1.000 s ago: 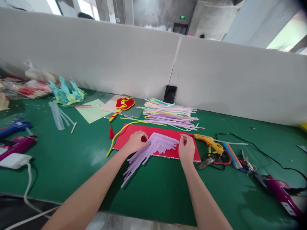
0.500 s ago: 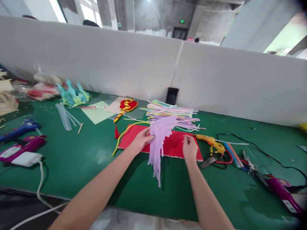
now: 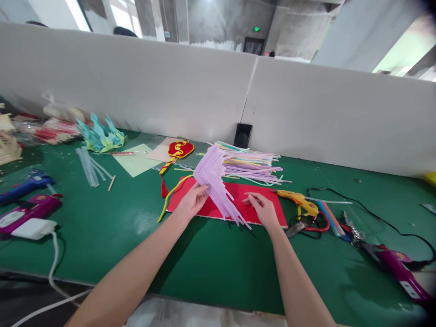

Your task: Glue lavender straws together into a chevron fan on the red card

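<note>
Lilac pipe cleaners, joined side by side in a bent, wing-like shape with stepped ends, are raised over the red board. My left hand pinches this piece at its left edge. To its right, my right hand hovers above the board with fingers loosely bent and apart, holding nothing I can see. Behind the piece lies a pile of loose pastel pipe cleaners, partly covered by it. A yellow pipe cleaner curves over the board's left end.
A yellow glue gun, red-handled scissors and a purple device lie on the right. At the back, a phone leans on the partition. Leftward are a red-and-yellow ornament, folded teal paper and a blue glue gun.
My left hand has shifted slightly left and turned the lilac piece, so its hanging ends now slant down to the right. My right hand has moved left toward it, its fingers loosening.
</note>
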`<action>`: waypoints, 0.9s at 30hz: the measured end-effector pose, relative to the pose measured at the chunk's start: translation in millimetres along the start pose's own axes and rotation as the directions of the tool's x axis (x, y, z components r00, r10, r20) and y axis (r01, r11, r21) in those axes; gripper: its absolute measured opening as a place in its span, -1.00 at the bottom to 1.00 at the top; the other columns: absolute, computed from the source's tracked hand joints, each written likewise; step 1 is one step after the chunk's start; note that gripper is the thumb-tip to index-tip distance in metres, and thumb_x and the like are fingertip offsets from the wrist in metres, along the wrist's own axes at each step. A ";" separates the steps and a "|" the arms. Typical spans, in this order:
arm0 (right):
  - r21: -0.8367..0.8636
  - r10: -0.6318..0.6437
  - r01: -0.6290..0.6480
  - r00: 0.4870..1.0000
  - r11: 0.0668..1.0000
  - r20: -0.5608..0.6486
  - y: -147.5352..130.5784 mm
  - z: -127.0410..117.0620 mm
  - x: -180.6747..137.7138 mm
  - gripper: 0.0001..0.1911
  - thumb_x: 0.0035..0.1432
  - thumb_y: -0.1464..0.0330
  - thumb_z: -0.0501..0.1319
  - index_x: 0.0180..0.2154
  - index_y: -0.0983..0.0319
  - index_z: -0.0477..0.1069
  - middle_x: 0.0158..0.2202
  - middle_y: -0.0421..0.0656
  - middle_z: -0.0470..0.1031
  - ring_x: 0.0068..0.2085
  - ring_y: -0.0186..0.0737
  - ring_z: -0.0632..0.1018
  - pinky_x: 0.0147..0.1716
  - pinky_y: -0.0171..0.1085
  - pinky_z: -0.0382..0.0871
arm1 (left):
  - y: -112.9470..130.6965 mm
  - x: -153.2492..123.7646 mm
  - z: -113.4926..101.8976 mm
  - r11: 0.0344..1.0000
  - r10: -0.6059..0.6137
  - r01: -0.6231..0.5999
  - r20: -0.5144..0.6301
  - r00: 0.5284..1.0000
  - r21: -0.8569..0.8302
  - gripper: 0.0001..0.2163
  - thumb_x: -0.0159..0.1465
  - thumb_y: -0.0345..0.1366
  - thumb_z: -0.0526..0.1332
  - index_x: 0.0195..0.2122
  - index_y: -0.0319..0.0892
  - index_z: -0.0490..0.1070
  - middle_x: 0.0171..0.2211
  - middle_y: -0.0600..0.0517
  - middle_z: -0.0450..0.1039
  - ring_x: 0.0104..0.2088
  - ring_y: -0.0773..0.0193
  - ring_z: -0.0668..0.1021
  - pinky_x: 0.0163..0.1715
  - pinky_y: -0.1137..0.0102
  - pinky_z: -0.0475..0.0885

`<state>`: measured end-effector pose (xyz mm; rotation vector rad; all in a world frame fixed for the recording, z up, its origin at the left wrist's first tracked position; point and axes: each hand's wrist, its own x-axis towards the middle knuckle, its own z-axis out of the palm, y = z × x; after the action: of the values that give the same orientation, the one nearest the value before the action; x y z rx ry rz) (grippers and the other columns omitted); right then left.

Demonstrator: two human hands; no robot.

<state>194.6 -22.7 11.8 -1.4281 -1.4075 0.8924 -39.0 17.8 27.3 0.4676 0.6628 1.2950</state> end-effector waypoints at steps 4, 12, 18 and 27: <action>0.058 -0.037 0.024 0.973 0.998 0.229 -15.9 -2.2 -8.5 -0.61 0.10 0.13 0.17 -0.11 0.20 0.48 -0.22 -0.10 0.59 -0.18 -0.16 0.58 -0.12 -0.20 0.42 | 1.6 1.1 -0.2 1.000 0.025 -0.025 -0.029 0.999 -0.013 -0.69 0.09 -0.66 0.13 -0.20 -0.22 0.43 -0.29 0.06 0.55 -0.26 0.40 0.58 -0.14 0.55 0.46; 0.045 -0.032 0.018 0.942 0.999 0.333 -16.4 -3.4 -9.3 -0.74 -0.03 0.18 0.29 -0.37 0.24 0.53 -0.34 -0.16 0.57 -0.26 -0.19 0.53 -0.16 -0.20 0.38 | -2.5 1.2 -1.6 0.999 0.016 -0.013 -0.048 0.999 0.050 -0.75 0.05 -0.57 0.23 -0.24 -0.20 0.44 -0.26 0.03 0.56 -0.21 0.32 0.58 -0.11 0.46 0.46; 0.083 0.005 -0.019 0.986 0.996 0.168 -9.8 -10.5 -5.5 -0.73 -0.05 0.18 0.30 -0.37 0.24 0.52 -0.35 -0.17 0.55 -0.27 -0.21 0.51 -0.18 -0.23 0.35 | -2.0 5.5 -6.1 0.999 -0.003 0.009 -0.116 0.993 0.052 -0.87 0.14 -0.41 0.22 -0.27 -0.16 0.45 -0.28 0.04 0.57 -0.20 0.26 0.58 -0.20 0.41 0.49; 0.367 0.171 -0.103 0.973 0.924 -0.158 6.7 -13.5 6.7 -0.47 -0.01 -0.08 0.15 -0.24 0.23 0.45 -0.43 -0.17 0.52 -0.41 -0.22 0.54 -0.47 -0.26 0.44 | -5.4 7.0 -6.8 0.991 -0.034 0.047 -0.110 0.993 0.124 -0.84 0.06 -0.42 0.28 -0.30 -0.18 0.45 -0.27 0.02 0.58 -0.21 0.23 0.58 -0.23 0.38 0.47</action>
<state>210.1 -17.1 10.5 -1.3025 -0.9551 1.0164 -38.8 23.1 17.5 0.4871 0.8441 1.2511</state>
